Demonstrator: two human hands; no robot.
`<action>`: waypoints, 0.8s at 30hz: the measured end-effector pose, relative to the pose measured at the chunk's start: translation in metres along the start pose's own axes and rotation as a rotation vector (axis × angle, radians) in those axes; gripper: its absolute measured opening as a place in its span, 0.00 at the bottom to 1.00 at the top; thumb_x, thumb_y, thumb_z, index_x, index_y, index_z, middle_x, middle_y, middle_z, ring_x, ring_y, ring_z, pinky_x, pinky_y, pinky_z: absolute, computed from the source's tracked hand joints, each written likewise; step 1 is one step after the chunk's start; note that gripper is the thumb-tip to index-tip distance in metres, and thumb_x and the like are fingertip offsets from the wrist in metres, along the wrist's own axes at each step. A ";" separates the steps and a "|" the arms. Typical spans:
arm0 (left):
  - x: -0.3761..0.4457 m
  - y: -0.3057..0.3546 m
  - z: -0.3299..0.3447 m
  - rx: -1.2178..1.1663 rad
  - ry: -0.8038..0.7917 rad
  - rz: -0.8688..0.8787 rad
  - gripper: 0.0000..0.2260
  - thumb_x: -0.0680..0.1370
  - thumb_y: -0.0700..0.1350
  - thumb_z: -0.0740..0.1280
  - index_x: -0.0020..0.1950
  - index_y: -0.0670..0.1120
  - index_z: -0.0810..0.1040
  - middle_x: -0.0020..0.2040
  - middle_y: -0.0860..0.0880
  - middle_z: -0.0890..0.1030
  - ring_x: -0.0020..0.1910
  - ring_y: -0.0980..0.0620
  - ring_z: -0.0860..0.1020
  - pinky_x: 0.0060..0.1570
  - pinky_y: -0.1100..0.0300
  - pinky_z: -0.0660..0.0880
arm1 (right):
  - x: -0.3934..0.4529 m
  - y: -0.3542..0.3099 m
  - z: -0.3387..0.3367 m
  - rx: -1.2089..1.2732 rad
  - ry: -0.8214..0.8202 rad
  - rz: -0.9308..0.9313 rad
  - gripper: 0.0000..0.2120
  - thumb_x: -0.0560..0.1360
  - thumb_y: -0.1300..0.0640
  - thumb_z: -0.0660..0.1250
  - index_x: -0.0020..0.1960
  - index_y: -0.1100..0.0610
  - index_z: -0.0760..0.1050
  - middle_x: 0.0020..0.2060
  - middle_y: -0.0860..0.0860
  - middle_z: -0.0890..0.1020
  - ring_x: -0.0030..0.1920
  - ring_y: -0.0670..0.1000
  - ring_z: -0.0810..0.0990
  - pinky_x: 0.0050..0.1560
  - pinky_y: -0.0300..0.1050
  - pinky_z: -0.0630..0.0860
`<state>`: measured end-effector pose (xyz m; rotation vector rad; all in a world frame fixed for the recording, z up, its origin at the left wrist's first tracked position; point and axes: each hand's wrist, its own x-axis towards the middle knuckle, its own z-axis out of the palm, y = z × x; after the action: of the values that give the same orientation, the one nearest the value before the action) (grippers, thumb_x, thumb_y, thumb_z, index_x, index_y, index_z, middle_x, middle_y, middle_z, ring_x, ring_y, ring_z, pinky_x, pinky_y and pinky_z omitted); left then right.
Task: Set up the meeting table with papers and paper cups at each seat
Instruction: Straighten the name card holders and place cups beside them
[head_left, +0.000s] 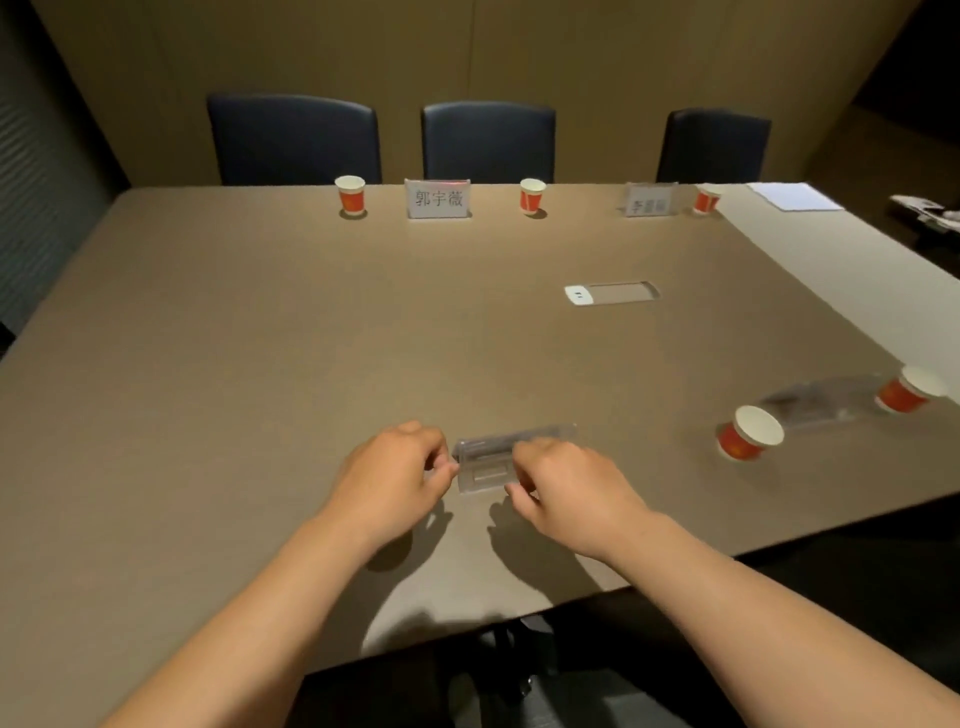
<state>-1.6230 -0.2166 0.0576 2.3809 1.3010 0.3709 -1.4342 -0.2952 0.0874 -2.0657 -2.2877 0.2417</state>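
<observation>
We see a clear name-card stand (491, 464) near the table's (260, 338) near edge, our left hand (395, 480) pinching its left end and our right hand (563, 491) its right, with red paper cups (750, 434) off right and along the far side.

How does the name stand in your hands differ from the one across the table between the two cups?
The near stand is held at both ends by the left hand and right hand; the far stand stands free. The far stand shows a white card with printed characters facing the camera; the near stand shows no name from here. Both are clear holders on the table.
</observation>
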 end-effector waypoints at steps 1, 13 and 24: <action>0.008 -0.006 0.001 0.008 0.020 -0.028 0.06 0.76 0.54 0.65 0.43 0.53 0.75 0.44 0.54 0.77 0.47 0.50 0.76 0.43 0.55 0.75 | 0.016 0.007 0.002 -0.013 0.009 -0.028 0.08 0.77 0.51 0.61 0.50 0.56 0.71 0.50 0.55 0.79 0.51 0.59 0.78 0.45 0.48 0.73; 0.041 -0.059 0.050 0.269 -0.275 -0.597 0.38 0.64 0.68 0.72 0.67 0.51 0.64 0.59 0.48 0.71 0.57 0.44 0.76 0.50 0.50 0.77 | 0.128 0.075 0.067 -0.101 -0.248 0.014 0.18 0.78 0.57 0.58 0.67 0.55 0.68 0.64 0.55 0.75 0.64 0.60 0.72 0.64 0.51 0.68; 0.062 -0.088 0.067 0.095 -0.289 -0.423 0.25 0.75 0.47 0.66 0.71 0.57 0.66 0.69 0.46 0.66 0.64 0.40 0.66 0.60 0.47 0.71 | 0.135 0.090 0.091 -0.098 -0.262 0.002 0.17 0.69 0.65 0.65 0.57 0.53 0.73 0.52 0.54 0.77 0.55 0.58 0.76 0.50 0.50 0.73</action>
<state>-1.6277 -0.1362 -0.0395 2.0554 1.6512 -0.1561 -1.3732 -0.1604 -0.0247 -2.2008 -2.4898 0.4329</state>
